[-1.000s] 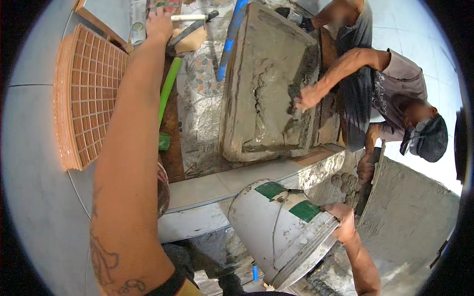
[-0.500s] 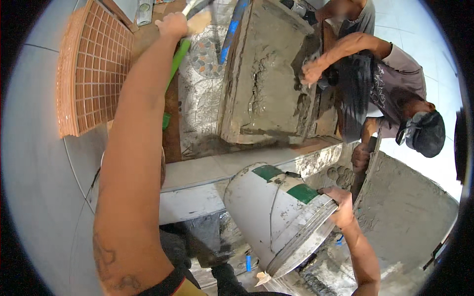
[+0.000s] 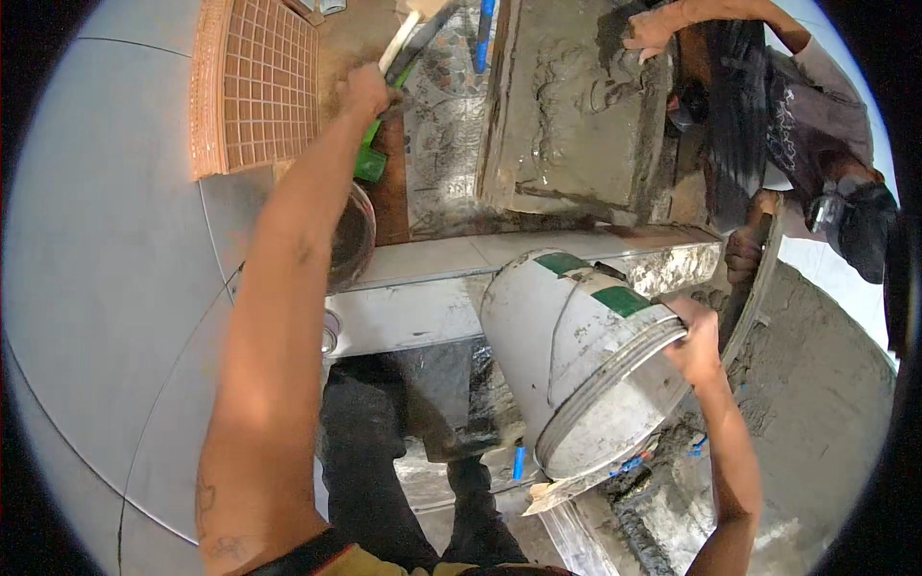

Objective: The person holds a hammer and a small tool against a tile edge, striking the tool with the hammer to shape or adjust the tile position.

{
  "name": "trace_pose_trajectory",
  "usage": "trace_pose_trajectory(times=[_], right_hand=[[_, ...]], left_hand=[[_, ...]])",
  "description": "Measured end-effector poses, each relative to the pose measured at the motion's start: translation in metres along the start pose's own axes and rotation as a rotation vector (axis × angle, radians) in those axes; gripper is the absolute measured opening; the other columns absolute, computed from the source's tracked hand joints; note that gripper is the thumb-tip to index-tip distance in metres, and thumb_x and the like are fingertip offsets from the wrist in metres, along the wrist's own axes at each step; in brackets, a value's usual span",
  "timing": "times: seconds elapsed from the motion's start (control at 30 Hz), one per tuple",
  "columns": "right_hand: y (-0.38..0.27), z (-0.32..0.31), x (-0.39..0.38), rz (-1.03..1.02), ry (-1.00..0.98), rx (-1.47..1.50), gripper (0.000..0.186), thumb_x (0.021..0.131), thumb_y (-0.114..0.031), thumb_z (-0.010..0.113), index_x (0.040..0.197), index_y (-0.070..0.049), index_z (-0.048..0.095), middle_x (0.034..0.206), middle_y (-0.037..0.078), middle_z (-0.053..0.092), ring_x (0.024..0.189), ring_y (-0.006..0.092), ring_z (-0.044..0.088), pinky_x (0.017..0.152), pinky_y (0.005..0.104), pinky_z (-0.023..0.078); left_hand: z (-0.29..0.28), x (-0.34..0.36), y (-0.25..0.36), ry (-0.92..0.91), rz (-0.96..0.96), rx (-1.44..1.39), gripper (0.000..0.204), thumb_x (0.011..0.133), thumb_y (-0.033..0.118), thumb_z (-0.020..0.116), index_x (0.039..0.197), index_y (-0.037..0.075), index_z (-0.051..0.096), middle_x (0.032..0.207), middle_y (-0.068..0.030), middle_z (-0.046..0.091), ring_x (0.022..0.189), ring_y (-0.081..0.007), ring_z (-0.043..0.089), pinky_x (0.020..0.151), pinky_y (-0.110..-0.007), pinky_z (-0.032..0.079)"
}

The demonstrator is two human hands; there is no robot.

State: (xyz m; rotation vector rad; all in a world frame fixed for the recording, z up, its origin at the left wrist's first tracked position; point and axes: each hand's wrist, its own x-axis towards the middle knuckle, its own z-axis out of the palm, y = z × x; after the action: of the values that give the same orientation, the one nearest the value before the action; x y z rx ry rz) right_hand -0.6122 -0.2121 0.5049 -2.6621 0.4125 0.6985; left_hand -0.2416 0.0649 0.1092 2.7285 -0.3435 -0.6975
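My left hand, at the upper left, is closed around a pale, stick-like handle and a dark one beside it; their far ends run out of view. A green tool part shows just below that hand. With my right hand I grip the rim of a large white bucket with green patches. The bucket lies tilted, its mouth facing the lower right, and its visible inside is whitish with cement smears. A second, dark round bucket is partly hidden behind my left forearm.
A co-worker's hand is at a slab of wet cement; the other hand holds a long edge. Brown mosaic tile sheets stand at the left. A white tiled ledge crosses the middle. Grey mortar spreads at right.
The view has shifted, so the scene sits higher and further right. My left hand has drawn nearer with the handles. The bucket's mouth has turned more into view, my right hand still on its rim.
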Motion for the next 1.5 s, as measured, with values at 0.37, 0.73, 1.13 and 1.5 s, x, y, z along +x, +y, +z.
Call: trace_pose_trajectory(times=[0.37, 0.73, 1.13, 1.5], right_hand=[[0.006, 0.006, -0.007, 0.026, 0.017, -0.001, 0.039, 0.064, 0.0, 0.065, 0.103, -0.004, 0.067, 0.095, 0.019, 0.068, 0.082, 0.0382, 0.067, 0.078, 0.0393, 0.054], [0.0, -0.004, -0.003, -0.027, 0.04, -0.169, 0.03, 0.077, -0.014, 0.07, 0.107, -0.012, 0.069, 0.092, 0.021, 0.067, 0.09, 0.0412, 0.064, 0.079, 0.0461, 0.052], [0.009, 0.045, -0.153, 0.076, 0.7, 0.103, 0.073, 0.082, -0.029, 0.076, 0.137, 0.005, 0.043, 0.136, 0.027, 0.049, 0.128, 0.0413, 0.045, 0.11, 0.0472, 0.033], [0.018, 0.184, -0.227, 0.624, 0.312, 2.023, 0.047, 0.079, 0.001, 0.054, 0.126, 0.004, 0.047, 0.124, 0.019, 0.058, 0.111, 0.0393, 0.061, 0.088, 0.0569, 0.056]], left_hand=[[0.039, -0.014, -0.009, 0.058, -0.107, -0.019, 0.026, 0.085, 0.021, 0.07, 0.107, 0.008, 0.068, 0.109, -0.0182, 0.07, 0.105, -0.0314, 0.067, 0.084, -0.043, 0.051], [-0.178, -0.169, 0.055, -0.392, -0.319, -1.243, 0.03, 0.088, 0.029, 0.065, 0.106, 0.005, 0.068, 0.109, -0.0134, 0.065, 0.102, -0.0255, 0.059, 0.096, -0.051, 0.04], [-0.148, -0.652, 0.048, -0.371, -0.373, -1.561, 0.026, 0.075, 0.013, 0.075, 0.096, 0.003, 0.063, 0.081, -0.0091, 0.068, 0.073, -0.0218, 0.065, 0.067, -0.041, 0.054], [-0.048, -0.759, 0.064, -0.556, -0.67, -1.684, 0.036, 0.075, 0.01, 0.078, 0.105, 0.0, 0.059, 0.084, -0.0132, 0.069, 0.071, -0.0252, 0.069, 0.069, -0.041, 0.059]])
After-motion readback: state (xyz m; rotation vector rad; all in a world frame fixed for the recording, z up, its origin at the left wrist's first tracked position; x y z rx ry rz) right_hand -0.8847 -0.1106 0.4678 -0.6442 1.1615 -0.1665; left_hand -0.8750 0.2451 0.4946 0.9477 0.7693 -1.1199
